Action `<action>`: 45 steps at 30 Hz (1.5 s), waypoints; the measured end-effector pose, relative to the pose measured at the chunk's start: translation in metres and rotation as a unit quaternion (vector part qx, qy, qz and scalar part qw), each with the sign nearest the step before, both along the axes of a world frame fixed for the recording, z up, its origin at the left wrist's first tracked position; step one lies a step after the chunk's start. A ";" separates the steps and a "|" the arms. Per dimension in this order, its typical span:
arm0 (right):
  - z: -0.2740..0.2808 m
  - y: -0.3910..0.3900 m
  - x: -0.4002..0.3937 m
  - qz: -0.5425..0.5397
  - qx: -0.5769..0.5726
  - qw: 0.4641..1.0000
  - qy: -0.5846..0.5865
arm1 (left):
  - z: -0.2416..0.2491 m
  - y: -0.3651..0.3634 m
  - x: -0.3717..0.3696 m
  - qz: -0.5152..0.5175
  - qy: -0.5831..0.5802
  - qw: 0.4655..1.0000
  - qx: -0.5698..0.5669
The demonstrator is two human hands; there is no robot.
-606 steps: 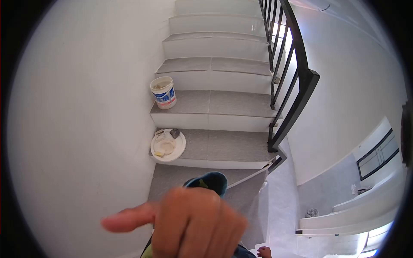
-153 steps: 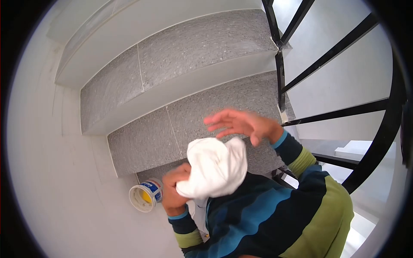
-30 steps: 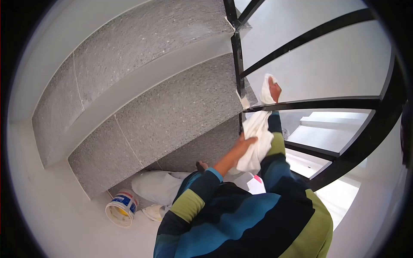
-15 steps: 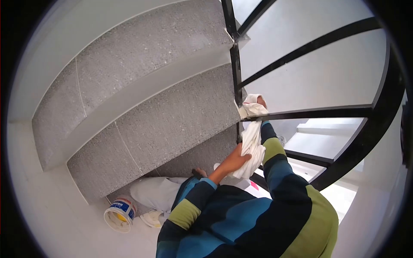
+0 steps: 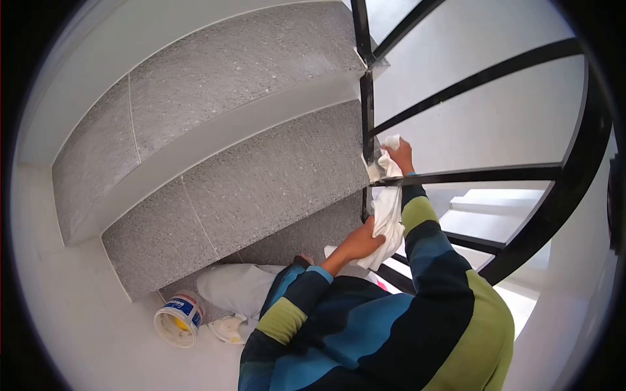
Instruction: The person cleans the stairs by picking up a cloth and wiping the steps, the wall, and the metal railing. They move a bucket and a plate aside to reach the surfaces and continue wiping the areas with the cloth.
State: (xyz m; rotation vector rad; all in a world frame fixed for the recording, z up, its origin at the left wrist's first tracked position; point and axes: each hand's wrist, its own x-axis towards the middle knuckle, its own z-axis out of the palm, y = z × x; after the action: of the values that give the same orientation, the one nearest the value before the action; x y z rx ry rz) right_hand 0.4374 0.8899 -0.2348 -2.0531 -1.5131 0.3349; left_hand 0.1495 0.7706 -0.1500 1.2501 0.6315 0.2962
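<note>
A long white cloth (image 5: 387, 212) hangs between my two hands beside the black metal railing (image 5: 482, 176). My left hand (image 5: 364, 240) is closed around its lower part, just below the edge of the grey speckled step (image 5: 274, 176). On the outer side of the railing, my right hand (image 5: 400, 156) grips the upper end of the cloth, close to the upright post (image 5: 367, 117). The cloth passes by the joint of the post and a rail, where a pale patch shows at the step's corner.
A white bucket (image 5: 177, 320) with a blue label and something yellow inside lies tilted at the lower left. Beside it is a whitish, yellow-stained cloth (image 5: 227, 329). A higher step (image 5: 228, 65) curves along the wall. Black rails fan out to the right.
My right hand now shows more fully above the rail, with less cloth covering it. My left hand has shifted slightly right. The view has moved a little.
</note>
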 end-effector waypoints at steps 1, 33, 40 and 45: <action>0.021 0.018 -0.018 -0.022 0.009 0.995 0.094 | 0.002 0.003 0.000 0.013 0.043 0.999 0.022; -0.016 -0.139 -0.091 -0.444 0.182 0.808 0.342 | -0.002 -0.011 -0.081 -0.252 0.084 0.954 0.141; 0.098 -0.139 -0.118 -0.066 0.172 0.908 0.377 | 0.035 0.004 -0.118 -0.198 -0.044 0.979 0.008; 0.096 -0.138 -0.126 -0.132 0.197 0.961 0.142 | 0.042 0.006 -0.122 -0.170 -0.093 0.981 -0.016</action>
State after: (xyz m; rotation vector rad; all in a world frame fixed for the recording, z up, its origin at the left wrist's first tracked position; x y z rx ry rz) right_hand 0.3117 0.7517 -0.1388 -1.7715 -1.0230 0.1928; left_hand 0.0277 0.7765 -0.1081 1.2595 0.2549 0.1151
